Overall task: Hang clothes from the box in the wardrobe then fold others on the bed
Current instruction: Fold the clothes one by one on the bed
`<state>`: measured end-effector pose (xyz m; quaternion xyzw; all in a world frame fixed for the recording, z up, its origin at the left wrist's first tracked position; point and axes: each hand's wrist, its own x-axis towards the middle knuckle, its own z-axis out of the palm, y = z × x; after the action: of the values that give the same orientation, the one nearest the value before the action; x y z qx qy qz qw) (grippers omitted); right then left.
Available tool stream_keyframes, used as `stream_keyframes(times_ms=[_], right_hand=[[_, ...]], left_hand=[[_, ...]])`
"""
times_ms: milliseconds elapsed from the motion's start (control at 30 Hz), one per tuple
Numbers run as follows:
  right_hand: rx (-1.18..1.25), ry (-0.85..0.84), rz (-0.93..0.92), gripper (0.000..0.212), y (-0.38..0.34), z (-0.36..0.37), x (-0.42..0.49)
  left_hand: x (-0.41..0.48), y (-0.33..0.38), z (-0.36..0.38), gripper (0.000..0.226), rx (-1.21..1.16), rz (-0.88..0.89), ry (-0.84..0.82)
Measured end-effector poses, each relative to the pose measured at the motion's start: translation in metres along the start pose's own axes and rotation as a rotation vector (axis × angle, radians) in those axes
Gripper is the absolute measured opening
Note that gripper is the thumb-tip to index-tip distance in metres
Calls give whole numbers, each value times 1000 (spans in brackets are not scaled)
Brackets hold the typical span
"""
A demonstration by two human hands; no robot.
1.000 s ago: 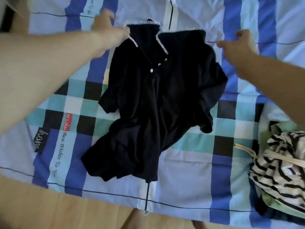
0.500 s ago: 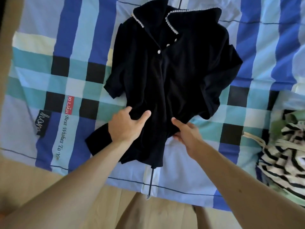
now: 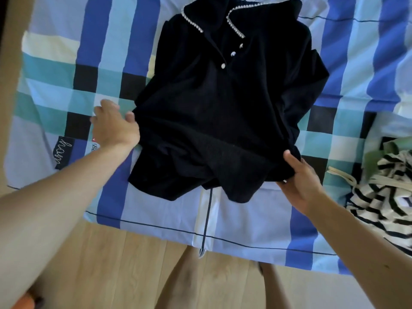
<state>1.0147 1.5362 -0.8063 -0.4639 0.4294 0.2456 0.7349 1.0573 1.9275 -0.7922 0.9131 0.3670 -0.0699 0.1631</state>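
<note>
A black collared shirt [image 3: 218, 103] with white beaded collar trim and small buttons lies face up on the checked blue bedsheet [image 3: 334, 68], collar away from me. My left hand [image 3: 113, 126] grips its lower left edge, thumb against the fabric. My right hand [image 3: 301, 179] pinches the lower right hem, thumb on top of the cloth. The hem between them is bunched and partly turned up.
A pile of black-and-white striped and green clothes [image 3: 388, 188] sits at the bed's right edge. The sheet's front edge [image 3: 223, 237] hangs over a wooden floor [image 3: 111, 270]. My legs stand below the bed edge.
My hands left the collar, came down to the shirt's middle, then spread apart to its lower left and right edges and took hold of the hem.
</note>
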Motion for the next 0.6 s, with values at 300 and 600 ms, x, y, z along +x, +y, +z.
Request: stream_keyframes(times_ms=[300, 600], right_hand=[[-399, -304, 34, 85, 33, 8, -11], [-1544, -127, -717, 57, 83, 31, -20]], left_hand=[[-113, -28, 33, 75, 382, 972, -302], [-80, -11, 37, 16, 27, 760, -413]])
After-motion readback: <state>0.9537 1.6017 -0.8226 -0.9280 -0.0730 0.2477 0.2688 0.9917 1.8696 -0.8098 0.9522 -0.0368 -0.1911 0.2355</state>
